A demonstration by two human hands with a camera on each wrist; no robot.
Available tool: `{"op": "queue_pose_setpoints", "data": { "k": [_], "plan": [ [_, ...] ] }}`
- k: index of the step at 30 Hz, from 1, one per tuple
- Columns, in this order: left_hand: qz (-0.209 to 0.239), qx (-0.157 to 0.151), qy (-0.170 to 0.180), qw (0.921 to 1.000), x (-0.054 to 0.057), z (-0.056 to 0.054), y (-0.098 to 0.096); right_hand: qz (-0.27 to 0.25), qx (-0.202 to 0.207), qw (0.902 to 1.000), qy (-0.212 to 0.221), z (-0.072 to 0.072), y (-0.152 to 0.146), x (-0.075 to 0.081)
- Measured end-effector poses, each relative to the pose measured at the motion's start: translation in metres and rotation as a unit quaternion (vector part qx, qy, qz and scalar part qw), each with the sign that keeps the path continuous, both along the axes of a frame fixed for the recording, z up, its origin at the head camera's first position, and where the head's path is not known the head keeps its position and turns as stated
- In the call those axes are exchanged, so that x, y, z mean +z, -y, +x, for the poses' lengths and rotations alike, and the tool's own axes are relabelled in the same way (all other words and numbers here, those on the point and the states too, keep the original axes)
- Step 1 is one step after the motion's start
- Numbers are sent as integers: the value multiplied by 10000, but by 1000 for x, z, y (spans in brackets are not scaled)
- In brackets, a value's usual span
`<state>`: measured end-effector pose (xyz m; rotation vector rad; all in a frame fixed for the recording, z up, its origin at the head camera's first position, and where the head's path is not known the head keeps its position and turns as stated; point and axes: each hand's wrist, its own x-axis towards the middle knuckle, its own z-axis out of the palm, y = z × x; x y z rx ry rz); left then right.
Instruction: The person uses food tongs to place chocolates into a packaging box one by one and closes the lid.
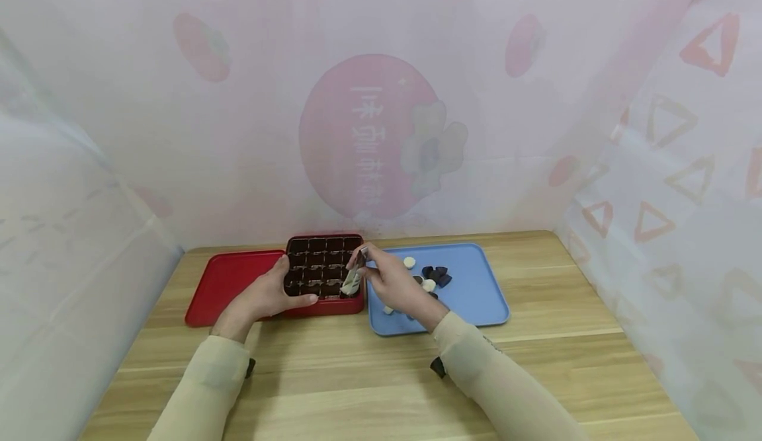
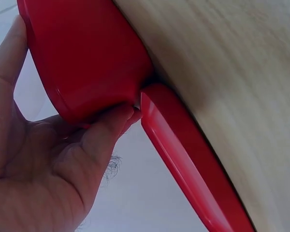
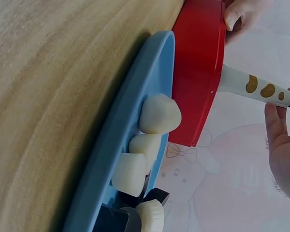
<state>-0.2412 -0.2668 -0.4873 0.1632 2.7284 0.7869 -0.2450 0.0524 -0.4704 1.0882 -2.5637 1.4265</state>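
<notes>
A red box (image 1: 333,307) with a dark brown insert of square compartments (image 1: 315,274) stands on the table. My left hand (image 1: 266,293) grips its left side, thumb along the front rim; in the left wrist view the other fingers (image 2: 118,121) curl against the lower corner. My right hand (image 1: 393,281) pinches the upper end of white tongs (image 3: 253,86) with gold spots. Their lower end points down into the box's front right compartment, and the box wall hides the tip in the right wrist view. In that view the left thumb (image 3: 234,17) rests at the rim.
A blue tray (image 1: 476,302) right of the box bears several white chocolate-like pieces (image 3: 159,114) and dark pieces (image 1: 440,274). The right forearm crosses its front edge. Left of the box lies a red lid-like tray (image 1: 229,279). A patterned cloth wall (image 1: 250,163) closes off the back.
</notes>
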Motion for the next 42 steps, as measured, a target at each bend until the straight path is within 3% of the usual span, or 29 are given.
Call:
{"op": "queue_pose_setpoints", "data": {
  "k": [6, 17, 28, 35, 42],
  "plan": [
    [-52, 44, 29, 10000, -2, 1, -1, -191, 84, 9983, 543, 2, -3, 2],
    [167, 188, -132, 9996, -5, 10, -6, -187, -89, 9973, 709, 7, -33, 15],
    [675, 355, -36, 9971, -16, 15, -11, 306, 147, 9983, 483, 17, -62, 13],
    [1184, 729, -279, 9899, -21, 18, -21, 541, 304, 9970, 464, 21, -72, 8],
    [1513, 753, -211, 9854, -22, 18, -24, 649, 277, 9966, 430, 24, -79, 5]
  ]
}}
